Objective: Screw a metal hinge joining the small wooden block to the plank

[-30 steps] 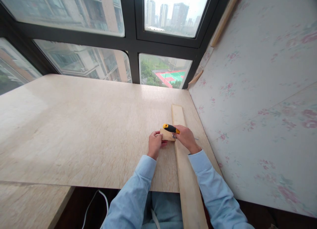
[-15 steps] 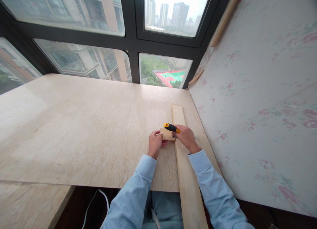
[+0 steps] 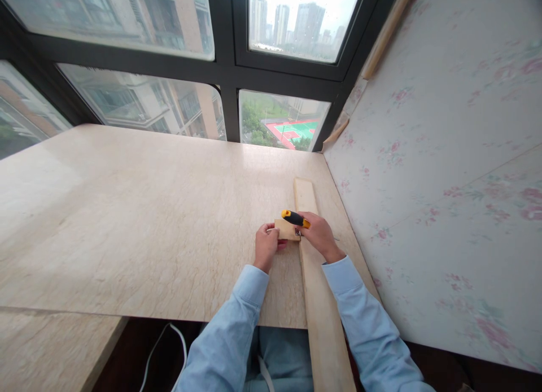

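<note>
My left hand [image 3: 266, 246] is closed on the left end of a small wooden block [image 3: 286, 230], thumb on top and fingers below. The block's right end meets the edge of a long wooden plank [image 3: 315, 268]. A small metal piece [image 3: 297, 231], perhaps a bracket, sits at that joint, partly covered by my fingers. My right hand [image 3: 319, 234] rests over the plank, closed around a screwdriver [image 3: 295, 217] with a black and yellow handle. The handle points left, and a thin shaft shows past the wrist on the right. My right fingertips are near the metal piece but mostly hidden.
The plank lies on a beige stone-patterned sill [image 3: 148, 222] and runs over its front edge towards me. A flower-papered wall [image 3: 444, 183] rises close on the right. Dark-framed windows [image 3: 228, 70] stand behind. A white cable [image 3: 182, 338] hangs below the front edge.
</note>
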The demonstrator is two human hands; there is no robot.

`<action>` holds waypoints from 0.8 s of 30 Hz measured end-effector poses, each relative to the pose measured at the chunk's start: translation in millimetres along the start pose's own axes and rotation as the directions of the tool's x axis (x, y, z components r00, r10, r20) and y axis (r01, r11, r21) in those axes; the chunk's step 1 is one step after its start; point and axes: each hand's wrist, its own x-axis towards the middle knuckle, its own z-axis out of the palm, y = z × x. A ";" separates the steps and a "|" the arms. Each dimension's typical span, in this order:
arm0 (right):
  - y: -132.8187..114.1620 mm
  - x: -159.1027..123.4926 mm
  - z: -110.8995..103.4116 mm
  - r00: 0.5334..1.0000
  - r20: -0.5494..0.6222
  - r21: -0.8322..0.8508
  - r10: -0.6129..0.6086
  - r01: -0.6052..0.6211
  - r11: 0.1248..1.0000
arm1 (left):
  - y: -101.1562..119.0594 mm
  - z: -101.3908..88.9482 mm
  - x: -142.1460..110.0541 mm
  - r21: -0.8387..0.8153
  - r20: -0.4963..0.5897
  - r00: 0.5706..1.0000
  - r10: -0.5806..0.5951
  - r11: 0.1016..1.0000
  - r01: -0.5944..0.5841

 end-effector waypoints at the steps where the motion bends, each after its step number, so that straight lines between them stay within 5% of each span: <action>1: -0.8 -0.1 -0.3 1.000 0.001 -0.035 0.002 -0.002 0.999 | 0.1 0.2 -0.1 0.000 0.000 1.000 0.001 1.000 -0.001; 15: -4.0 -0.1 -1.9 0.999 0.052 -0.125 -0.011 0.018 0.992 | 0.4 1.8 -2.1 0.002 -0.015 1.000 0.009 1.000 -0.009; 24: 1.4 0.5 1.6 0.998 0.017 0.024 -0.058 0.057 0.998 | 0.9 2.5 -2.8 0.029 -0.016 1.000 0.021 0.999 -0.021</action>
